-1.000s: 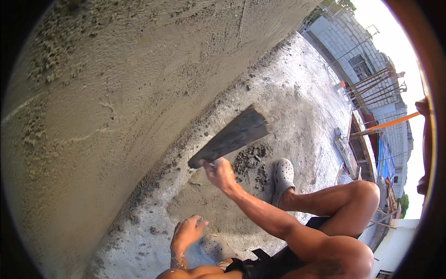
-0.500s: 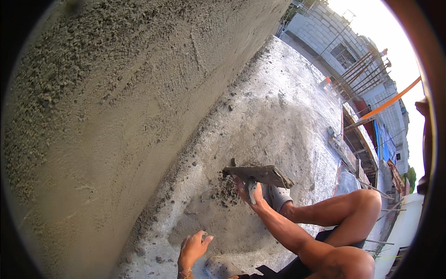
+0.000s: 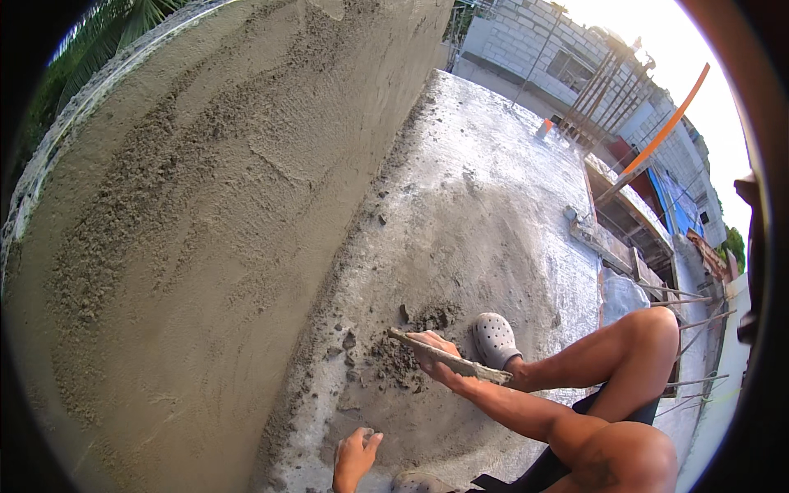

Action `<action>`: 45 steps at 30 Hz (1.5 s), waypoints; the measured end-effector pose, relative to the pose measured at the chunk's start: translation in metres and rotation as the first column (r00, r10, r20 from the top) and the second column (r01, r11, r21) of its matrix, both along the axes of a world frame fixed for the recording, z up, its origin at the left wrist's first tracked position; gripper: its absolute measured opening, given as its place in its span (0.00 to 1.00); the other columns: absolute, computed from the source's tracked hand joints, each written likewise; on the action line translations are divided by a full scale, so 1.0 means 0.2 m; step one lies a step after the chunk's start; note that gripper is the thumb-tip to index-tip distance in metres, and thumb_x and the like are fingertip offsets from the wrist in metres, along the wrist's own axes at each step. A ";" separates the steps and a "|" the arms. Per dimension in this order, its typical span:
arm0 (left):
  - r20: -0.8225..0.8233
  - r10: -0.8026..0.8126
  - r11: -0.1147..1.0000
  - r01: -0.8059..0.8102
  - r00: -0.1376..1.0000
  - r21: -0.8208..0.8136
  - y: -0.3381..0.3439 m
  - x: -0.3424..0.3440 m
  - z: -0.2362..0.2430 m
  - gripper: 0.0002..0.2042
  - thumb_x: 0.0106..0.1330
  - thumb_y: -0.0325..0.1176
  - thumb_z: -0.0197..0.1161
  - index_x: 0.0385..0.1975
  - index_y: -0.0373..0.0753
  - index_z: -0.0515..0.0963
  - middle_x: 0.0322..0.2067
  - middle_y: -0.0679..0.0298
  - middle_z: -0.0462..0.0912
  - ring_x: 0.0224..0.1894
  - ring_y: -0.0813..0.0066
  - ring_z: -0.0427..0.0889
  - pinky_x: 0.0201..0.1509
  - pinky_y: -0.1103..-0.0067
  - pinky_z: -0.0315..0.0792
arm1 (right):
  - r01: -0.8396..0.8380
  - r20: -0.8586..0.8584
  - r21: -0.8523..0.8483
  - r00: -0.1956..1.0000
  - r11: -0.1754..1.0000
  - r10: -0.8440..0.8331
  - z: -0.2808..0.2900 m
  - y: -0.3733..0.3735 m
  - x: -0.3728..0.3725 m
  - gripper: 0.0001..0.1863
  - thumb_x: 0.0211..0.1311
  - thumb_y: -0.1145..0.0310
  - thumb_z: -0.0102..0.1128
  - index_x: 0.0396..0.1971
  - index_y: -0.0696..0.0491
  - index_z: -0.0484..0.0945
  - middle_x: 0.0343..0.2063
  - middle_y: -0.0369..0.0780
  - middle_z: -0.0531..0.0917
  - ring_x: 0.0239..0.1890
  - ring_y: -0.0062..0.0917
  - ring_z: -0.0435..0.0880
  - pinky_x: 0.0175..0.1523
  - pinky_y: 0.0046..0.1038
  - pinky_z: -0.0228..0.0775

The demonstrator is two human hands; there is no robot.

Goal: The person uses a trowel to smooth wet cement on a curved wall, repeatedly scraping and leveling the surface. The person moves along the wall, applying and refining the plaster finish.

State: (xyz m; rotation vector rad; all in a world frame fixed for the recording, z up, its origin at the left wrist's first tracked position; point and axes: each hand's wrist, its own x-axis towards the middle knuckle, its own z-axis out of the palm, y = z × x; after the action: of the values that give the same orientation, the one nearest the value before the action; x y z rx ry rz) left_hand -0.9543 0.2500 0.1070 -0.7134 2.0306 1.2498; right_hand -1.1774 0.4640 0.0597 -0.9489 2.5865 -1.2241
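Note:
My right hand grips a flat, mortar-smeared plastering float, seen nearly edge-on and tilted down to the right. Its handle is hidden by the hand and blade. Just below and beside the float, crumbly wet mortar lies on the concrete floor. My left hand is low in the view, near the foot of the wall, with fingers loosely bent, thumb apart and nothing in it. Along the left rises a wall coated in wet grey mortar, smooth in places and rough in a band higher up.
My foot in a grey clog stands just right of the float; another clog is at the lower edge. Mortar crumbs litter the concrete slab. A framed opening, an orange strip and protruding rods are on the right.
The float has turned from showing its broad face to nearly edge-on, and sits lower, uncovering mortar behind it. My view has shifted, bringing the wall's top edge into sight.

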 end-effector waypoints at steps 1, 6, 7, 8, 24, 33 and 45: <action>-0.053 -0.029 0.999 0.028 0.998 -0.016 0.00 0.00 0.00 0.24 0.68 0.49 0.63 0.50 0.33 0.81 0.32 0.51 0.87 0.39 0.51 0.87 0.45 0.65 0.77 | -0.026 -0.061 0.174 0.997 0.984 0.037 -0.02 0.00 0.00 0.19 0.64 0.67 0.62 0.55 0.53 0.79 0.35 0.44 0.83 0.32 0.34 0.83 0.39 0.33 0.75; -0.091 0.052 0.994 -0.060 0.994 -0.089 0.00 -0.04 0.00 0.21 0.67 0.46 0.65 0.47 0.32 0.81 0.32 0.50 0.87 0.37 0.56 0.87 0.43 0.68 0.77 | 0.111 0.104 0.090 0.987 0.990 -0.120 -0.11 -0.04 -0.06 0.10 0.65 0.71 0.61 0.45 0.53 0.84 0.34 0.45 0.86 0.34 0.37 0.85 0.37 0.37 0.75; -0.127 0.040 0.995 -0.051 0.991 -0.083 0.00 -0.05 -0.01 0.21 0.67 0.46 0.65 0.47 0.31 0.81 0.31 0.51 0.87 0.36 0.57 0.87 0.42 0.67 0.77 | 0.101 0.026 0.101 0.994 0.990 -0.105 -0.10 -0.05 -0.08 0.12 0.65 0.71 0.62 0.47 0.53 0.83 0.34 0.45 0.86 0.33 0.37 0.85 0.36 0.36 0.75; -0.181 0.043 0.993 -0.062 0.982 -0.101 0.00 -0.05 -0.02 0.21 0.68 0.45 0.64 0.47 0.31 0.81 0.31 0.51 0.87 0.35 0.57 0.87 0.42 0.67 0.77 | 0.091 0.007 0.177 0.996 0.980 -0.094 -0.09 -0.06 -0.09 0.13 0.65 0.70 0.62 0.49 0.53 0.83 0.34 0.45 0.86 0.32 0.36 0.85 0.36 0.36 0.75; -0.442 -0.198 0.567 -0.266 0.875 -0.779 -0.05 0.07 -0.65 0.23 0.79 0.47 0.44 0.60 0.35 0.69 0.62 0.52 0.63 0.71 0.47 0.56 0.74 0.45 0.51 | 0.786 0.430 -0.006 0.560 0.618 -0.708 -0.43 -0.65 -1.64 0.19 0.67 0.58 0.60 0.41 0.61 0.82 0.35 0.52 0.87 0.38 0.40 0.87 0.45 0.40 0.74; -0.325 -0.204 0.570 -0.158 0.923 -0.806 -0.06 0.07 -0.66 0.24 0.80 0.46 0.41 0.62 0.33 0.66 0.62 0.49 0.63 0.72 0.43 0.54 0.74 0.42 0.45 | 0.734 0.375 0.222 0.543 0.642 -0.751 -0.42 -0.98 -1.99 0.18 0.64 0.60 0.57 0.41 0.61 0.83 0.44 0.56 0.85 0.49 0.51 0.85 0.55 0.45 0.76; -0.326 -0.191 0.570 -0.166 0.926 -0.805 -0.05 0.03 -0.60 0.23 0.79 0.46 0.43 0.61 0.34 0.68 0.61 0.49 0.63 0.70 0.41 0.58 0.71 0.40 0.50 | 0.809 0.309 0.004 0.557 0.587 -0.771 -0.45 -1.05 -2.22 0.21 0.64 0.58 0.55 0.36 0.64 0.82 0.39 0.61 0.84 0.45 0.56 0.84 0.51 0.49 0.75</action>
State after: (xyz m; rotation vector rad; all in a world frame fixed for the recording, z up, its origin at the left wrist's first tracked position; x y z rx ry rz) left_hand -0.9479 0.2408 -0.0126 -0.8958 2.9808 0.3214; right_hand -1.6209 0.2533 -0.0295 0.5134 2.7423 -1.5624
